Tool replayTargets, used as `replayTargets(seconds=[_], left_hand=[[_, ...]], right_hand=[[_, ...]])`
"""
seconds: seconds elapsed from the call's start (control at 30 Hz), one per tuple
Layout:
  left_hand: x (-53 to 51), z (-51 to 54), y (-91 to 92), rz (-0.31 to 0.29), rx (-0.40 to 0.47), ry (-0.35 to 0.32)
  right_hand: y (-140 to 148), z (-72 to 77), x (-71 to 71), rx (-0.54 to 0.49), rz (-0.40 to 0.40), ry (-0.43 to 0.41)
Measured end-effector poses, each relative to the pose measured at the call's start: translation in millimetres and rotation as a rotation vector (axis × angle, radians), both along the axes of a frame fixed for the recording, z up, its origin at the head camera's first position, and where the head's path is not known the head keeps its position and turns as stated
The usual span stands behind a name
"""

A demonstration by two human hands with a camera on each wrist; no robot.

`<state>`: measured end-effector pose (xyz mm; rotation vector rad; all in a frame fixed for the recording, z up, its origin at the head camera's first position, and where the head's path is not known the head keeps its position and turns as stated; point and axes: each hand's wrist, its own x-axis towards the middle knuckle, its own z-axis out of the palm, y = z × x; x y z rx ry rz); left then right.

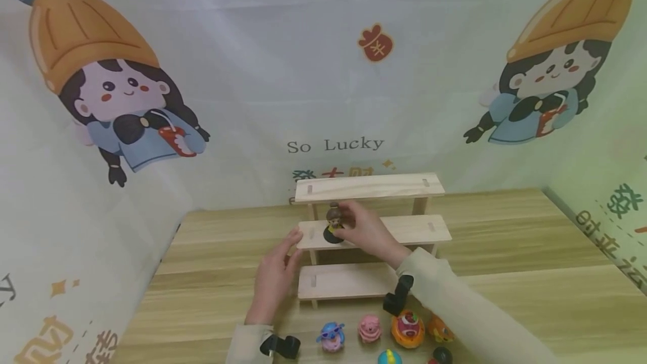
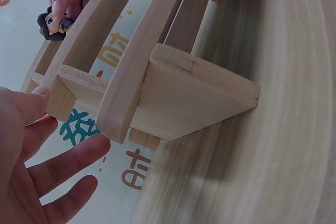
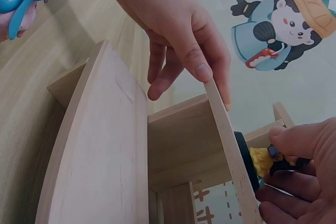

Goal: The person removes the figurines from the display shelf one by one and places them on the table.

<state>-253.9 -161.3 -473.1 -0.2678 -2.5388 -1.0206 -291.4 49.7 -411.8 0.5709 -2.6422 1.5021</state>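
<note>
A small doll figurine (image 1: 333, 221) with a dark hair bun, yellow dress and dark round base stands upright near the left end of the middle tier of a three-tier wooden display shelf (image 1: 349, 281). My right hand (image 1: 368, 231) holds the figurine from its right side; in the right wrist view, thumb and fingers are around its upper body and the base meets the board. At that tier's left end, my left hand (image 1: 275, 274) pinches the board's corner between thumb and index finger. Its other fingers spread loosely beside the shelf, as the left wrist view shows.
In front of the shelf stand several toys: a blue figure with sunglasses (image 1: 331, 336), a pink figure (image 1: 369, 328), an orange round toy (image 1: 407, 329) and others partly cut off or behind the right sleeve. A printed cloth backdrop (image 1: 242, 72) rises behind the wood-grain table (image 1: 202, 274).
</note>
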Motion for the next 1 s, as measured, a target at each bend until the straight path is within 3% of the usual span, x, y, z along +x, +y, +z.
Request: replayTargets(seconds=[0.27,0.5,1.0], left_hand=[[-0.5,-0.3,-1.5,-0.008,0.000,0.018],[-1.0,-0.9,-1.2,-0.006,0.000,0.014],[-0.9,-1.7,-1.3,-0.004,-0.001,-0.010]], right_hand=[[-4.9,0.2,-1.9,0.049,-0.060,0.025],[-9.2,0.9,-1.6,0.003,-0.068,0.023],[-8.1,12.5,15.8,0.056,-0.107,0.095]])
